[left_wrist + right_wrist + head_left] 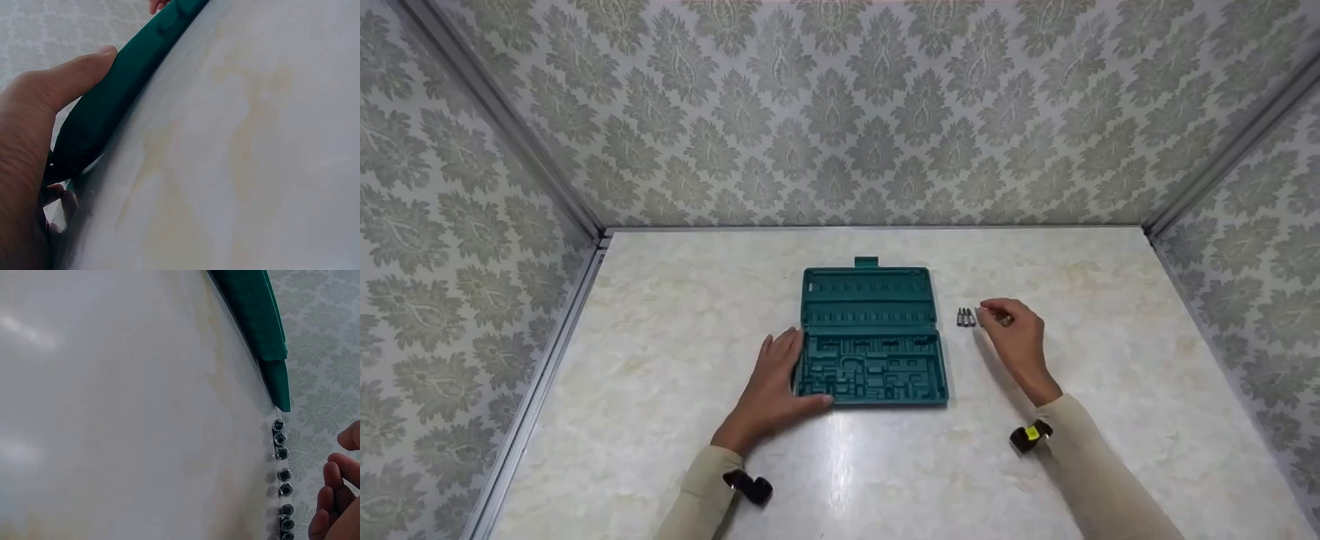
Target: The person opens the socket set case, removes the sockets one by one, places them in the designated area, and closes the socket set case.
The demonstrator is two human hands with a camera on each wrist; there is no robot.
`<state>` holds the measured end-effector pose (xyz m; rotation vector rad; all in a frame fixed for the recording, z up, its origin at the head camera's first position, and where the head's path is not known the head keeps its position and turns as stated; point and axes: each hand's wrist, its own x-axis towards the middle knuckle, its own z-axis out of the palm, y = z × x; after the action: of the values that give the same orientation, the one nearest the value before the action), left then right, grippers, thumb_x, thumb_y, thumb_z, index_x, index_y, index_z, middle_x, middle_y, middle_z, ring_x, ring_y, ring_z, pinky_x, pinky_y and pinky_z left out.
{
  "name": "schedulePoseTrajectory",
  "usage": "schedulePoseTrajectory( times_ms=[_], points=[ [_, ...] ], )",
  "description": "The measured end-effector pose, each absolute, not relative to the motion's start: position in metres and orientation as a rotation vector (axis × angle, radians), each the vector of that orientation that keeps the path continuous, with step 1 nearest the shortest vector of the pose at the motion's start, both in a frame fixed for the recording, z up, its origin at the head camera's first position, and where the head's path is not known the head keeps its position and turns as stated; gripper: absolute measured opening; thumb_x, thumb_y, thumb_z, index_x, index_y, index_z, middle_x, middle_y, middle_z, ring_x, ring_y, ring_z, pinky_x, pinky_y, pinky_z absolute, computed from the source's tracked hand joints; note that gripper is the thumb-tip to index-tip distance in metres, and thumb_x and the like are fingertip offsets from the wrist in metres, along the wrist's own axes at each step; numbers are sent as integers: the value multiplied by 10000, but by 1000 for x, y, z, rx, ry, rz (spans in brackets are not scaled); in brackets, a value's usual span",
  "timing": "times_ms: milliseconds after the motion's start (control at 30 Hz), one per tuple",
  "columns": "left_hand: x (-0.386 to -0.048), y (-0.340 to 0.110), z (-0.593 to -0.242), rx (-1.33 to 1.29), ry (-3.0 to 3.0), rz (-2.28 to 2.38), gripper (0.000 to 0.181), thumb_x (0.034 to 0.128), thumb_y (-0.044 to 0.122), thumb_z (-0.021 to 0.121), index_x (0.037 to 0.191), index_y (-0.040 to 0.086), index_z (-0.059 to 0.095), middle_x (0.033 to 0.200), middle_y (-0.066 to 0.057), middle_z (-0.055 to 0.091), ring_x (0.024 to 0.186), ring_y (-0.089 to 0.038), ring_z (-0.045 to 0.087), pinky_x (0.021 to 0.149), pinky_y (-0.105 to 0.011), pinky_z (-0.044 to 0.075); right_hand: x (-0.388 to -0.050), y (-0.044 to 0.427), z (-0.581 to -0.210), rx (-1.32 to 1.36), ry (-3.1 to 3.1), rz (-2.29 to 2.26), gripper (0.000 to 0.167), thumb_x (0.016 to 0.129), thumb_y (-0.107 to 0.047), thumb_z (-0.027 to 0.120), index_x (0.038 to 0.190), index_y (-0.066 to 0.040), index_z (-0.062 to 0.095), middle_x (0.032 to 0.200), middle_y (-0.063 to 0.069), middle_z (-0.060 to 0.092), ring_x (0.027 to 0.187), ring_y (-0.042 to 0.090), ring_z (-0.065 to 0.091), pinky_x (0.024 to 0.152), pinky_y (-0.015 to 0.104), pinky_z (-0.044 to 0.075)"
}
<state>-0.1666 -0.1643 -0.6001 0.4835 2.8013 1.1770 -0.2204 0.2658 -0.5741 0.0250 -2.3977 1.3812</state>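
Note:
A green moulded tool case lies unfolded on the table. My left hand holds its near left corner, with the thumb along the front edge and fingers against the left side. The left wrist view shows the thumb on the case's outer wall. Right of the case stand small metal bit sockets in a row. Their square-holed ends face the right wrist camera, several in all. My right hand hovers at this row and hides part of it. Its thumb and forefinger are apart, with nothing visible between them.
The pale marbled table carries the case and the sockets. Patterned panels rise behind it and at both sides, framed by metal rails. The case lid has a latch tab at its far edge.

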Motion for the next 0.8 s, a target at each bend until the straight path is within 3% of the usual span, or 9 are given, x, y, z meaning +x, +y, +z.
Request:
schedulePoseTrajectory(
  times_ms=[333, 600, 800],
  points=[
    [-167, -164, -603, 484, 2803, 1178, 1319, 796, 731, 848, 1768, 103, 216, 1821, -131, 234, 1704, -339, 100, 1374, -549, 46, -231, 232, -561, 212, -2491, 1357, 194, 1019, -110, 799, 1178, -2, 824, 1037, 81, 771, 915, 215, 652, 770, 270, 503],
    [-168, -163, -603, 485, 2806, 1165, 1317, 801, 734, 846, 1768, 102, 214, 1824, -124, 228, 1705, -321, 108, 1376, -531, 33, -238, 207, -549, 357, -2575, 1360, 208, 1043, -132, 774, 1212, -16, 815, 1103, 90, 753, 1013, 283, 656, 852, 424, 503],
    [-169, -165, -603, 508, 2805, 1181, 1321, 800, 724, 855, 1764, 82, 220, 1819, -142, 235, 1701, -339, 118, 1374, -542, 30, -245, 192, -543, 471, -2618, 1327, 237, 1050, -167, 778, 1232, -18, 803, 1112, 91, 737, 1038, 284, 657, 862, 431, 495]
  ],
)
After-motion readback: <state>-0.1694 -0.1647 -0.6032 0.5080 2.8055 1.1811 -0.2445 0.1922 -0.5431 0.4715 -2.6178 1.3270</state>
